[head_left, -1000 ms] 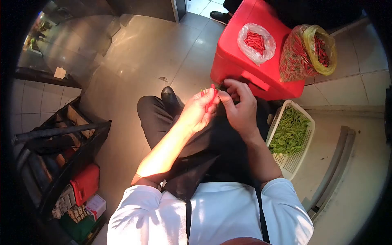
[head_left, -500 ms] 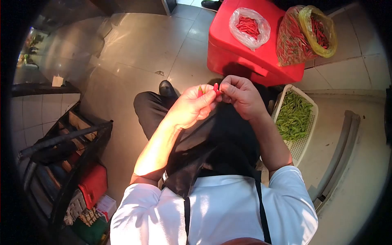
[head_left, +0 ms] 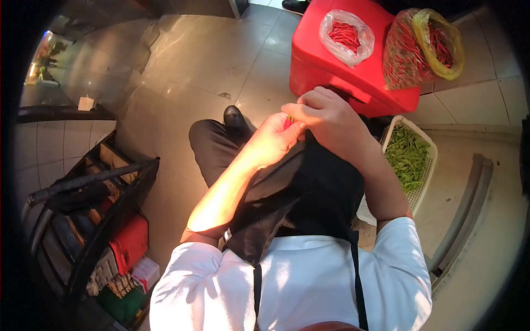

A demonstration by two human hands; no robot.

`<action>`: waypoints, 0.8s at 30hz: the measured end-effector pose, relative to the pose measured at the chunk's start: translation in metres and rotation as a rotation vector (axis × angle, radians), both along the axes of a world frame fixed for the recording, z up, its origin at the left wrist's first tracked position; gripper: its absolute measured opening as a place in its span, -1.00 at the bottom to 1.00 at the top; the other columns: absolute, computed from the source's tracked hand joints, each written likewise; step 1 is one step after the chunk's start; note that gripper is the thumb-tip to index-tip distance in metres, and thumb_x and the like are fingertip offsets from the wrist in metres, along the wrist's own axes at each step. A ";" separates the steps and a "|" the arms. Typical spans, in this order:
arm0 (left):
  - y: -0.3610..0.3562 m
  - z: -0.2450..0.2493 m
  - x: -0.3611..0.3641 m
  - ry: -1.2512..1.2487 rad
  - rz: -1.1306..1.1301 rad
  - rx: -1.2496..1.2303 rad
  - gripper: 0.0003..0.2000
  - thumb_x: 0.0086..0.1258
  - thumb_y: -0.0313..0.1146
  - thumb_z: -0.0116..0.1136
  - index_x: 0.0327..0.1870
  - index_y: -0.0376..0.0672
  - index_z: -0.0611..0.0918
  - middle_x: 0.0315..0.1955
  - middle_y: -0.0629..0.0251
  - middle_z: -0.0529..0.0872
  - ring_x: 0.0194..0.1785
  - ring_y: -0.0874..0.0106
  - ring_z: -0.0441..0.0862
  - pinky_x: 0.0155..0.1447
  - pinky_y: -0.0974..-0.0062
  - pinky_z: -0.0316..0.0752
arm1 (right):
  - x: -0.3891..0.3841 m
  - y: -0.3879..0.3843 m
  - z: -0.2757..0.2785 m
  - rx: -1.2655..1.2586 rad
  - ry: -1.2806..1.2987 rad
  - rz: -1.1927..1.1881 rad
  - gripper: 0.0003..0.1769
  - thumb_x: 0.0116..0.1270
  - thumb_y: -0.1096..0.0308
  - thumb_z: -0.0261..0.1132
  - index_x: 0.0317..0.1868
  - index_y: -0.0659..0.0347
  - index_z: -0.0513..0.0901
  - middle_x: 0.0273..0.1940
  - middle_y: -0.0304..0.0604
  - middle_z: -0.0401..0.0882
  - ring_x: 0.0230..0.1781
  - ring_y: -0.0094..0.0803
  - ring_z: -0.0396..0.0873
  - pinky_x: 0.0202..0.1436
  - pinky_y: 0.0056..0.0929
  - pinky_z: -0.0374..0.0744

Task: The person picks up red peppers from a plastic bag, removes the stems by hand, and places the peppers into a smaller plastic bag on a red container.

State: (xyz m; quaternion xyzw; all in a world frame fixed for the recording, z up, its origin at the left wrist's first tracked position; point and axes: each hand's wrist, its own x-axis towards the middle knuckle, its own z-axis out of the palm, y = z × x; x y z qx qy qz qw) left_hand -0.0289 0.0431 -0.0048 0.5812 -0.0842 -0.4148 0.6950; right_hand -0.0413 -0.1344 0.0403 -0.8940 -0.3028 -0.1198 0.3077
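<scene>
A red chili pepper with a green stem end stands up between the thumb and fingers of my left hand, which is closed around it. My right hand comes over from the right, its thumb and fingers closed at the top of the same chili pepper. Its fingertips partly cover the stem, so the exact grip there is hidden. Both hands meet above my lap, over a dark apron.
A red box ahead carries a clear bag of red chilies and a yellow bag of chilies. At my right, a white basket holds green stems or chilies. A black metal rack stands left.
My right hand has moved left and over, onto the top of the chili pepper in my left hand. Before, two red chili tips showed above the left hand; now one shows.
</scene>
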 end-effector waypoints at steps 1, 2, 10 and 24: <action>-0.002 0.008 -0.001 -0.040 -0.024 0.022 -0.83 0.56 -0.33 0.02 -0.06 -0.21 0.60 -0.41 0.55 0.50 -0.42 0.71 0.37 -0.34 0.72 0.31 | 0.003 -0.001 0.000 -0.032 -0.010 0.036 -0.80 -0.05 0.48 0.33 -0.32 0.18 0.59 -0.36 -0.14 0.53 -0.27 -0.16 0.54 -0.17 -0.28 0.54; -0.003 0.012 -0.002 -0.080 -0.045 0.044 -0.83 0.56 -0.34 0.01 -0.05 -0.22 0.60 -0.40 0.56 0.49 -0.38 0.70 0.37 -0.28 0.70 0.32 | 0.004 -0.001 0.000 -0.066 -0.020 0.074 -0.78 -0.08 0.47 0.33 -0.33 0.17 0.59 -0.36 -0.16 0.52 -0.26 -0.17 0.54 -0.16 -0.25 0.54; 0.002 -0.001 -0.001 0.023 -0.064 0.062 -0.81 0.55 -0.26 0.04 -0.07 -0.16 0.59 -0.44 0.52 0.52 -0.51 0.74 0.31 -0.43 0.74 0.22 | 0.003 -0.023 0.014 0.064 0.099 -0.001 -0.80 0.06 0.56 0.35 -0.25 0.21 0.64 -0.31 -0.15 0.58 -0.27 -0.20 0.57 -0.23 -0.33 0.55; 0.012 -0.005 0.015 0.238 0.023 -0.128 -0.72 0.57 -0.13 -0.01 -0.10 -0.18 0.57 -0.36 0.32 0.68 -0.61 0.76 0.24 -0.58 0.78 0.05 | -0.007 -0.032 -0.004 0.050 0.204 -0.053 -0.93 0.28 0.46 0.28 -0.27 0.28 0.58 -0.36 -0.07 0.54 -0.29 -0.12 0.55 -0.21 -0.26 0.53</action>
